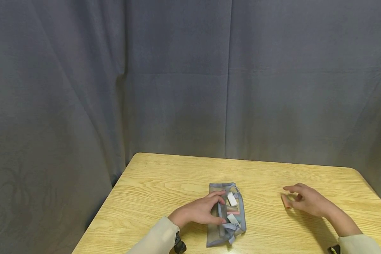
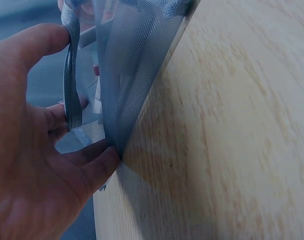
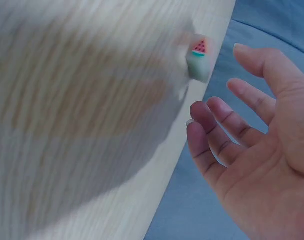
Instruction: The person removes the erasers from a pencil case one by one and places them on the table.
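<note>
A grey see-through mesh pencil case (image 1: pixel 216 236) lies on the table. My left hand (image 1: pixel 201 210) grips it by its zipped edge (image 2: pixel 71 75), thumb and fingers spread along the opening. Inside show two white blocks (image 1: pixel 232 199) and pink and teal pieces. To the right, my right hand (image 1: pixel 309 200) is beside a small eraser-like block (image 1: pixel 285 201), its fingers loosely bent with nothing between them. In the right wrist view this block (image 3: pixel 198 59) bears a watermelon slice picture and lies just off the fingertips.
The wooden table (image 1: pixel 165 176) has rounded far corners. Grey curtains (image 1: pixel 177 88) hang behind it and along its left side. A dark band with a black device (image 1: pixel 179 244) sits on the left wrist.
</note>
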{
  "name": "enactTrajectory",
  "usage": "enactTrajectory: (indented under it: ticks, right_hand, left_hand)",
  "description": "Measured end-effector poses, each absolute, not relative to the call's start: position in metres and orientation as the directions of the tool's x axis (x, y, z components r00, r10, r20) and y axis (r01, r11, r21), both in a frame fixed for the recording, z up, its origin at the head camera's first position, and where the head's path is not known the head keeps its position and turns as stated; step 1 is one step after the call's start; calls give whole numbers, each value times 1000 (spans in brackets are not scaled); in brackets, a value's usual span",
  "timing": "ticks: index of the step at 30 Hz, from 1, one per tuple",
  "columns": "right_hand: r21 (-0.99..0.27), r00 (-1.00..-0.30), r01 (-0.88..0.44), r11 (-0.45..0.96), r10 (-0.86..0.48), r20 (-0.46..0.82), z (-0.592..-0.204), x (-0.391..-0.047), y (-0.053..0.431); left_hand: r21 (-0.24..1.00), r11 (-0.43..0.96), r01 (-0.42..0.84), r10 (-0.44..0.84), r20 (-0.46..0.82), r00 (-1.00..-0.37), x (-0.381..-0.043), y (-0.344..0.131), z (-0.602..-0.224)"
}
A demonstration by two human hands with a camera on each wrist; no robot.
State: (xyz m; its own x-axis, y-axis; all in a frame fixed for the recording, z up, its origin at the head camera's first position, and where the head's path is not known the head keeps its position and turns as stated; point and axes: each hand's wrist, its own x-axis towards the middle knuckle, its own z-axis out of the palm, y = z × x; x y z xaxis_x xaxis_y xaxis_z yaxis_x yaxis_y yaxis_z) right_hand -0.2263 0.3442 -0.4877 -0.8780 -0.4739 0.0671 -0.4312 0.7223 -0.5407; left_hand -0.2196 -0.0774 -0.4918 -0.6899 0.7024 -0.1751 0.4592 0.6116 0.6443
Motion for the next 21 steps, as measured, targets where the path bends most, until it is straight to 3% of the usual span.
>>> enactTrajectory:
  ticks: [21]
  right_hand:
    - [-574,-861,-470,670,-492,130,-466,-222,305]
  left_hand:
    - [641,621,451,688,-170,-706,-217,-76,-489]
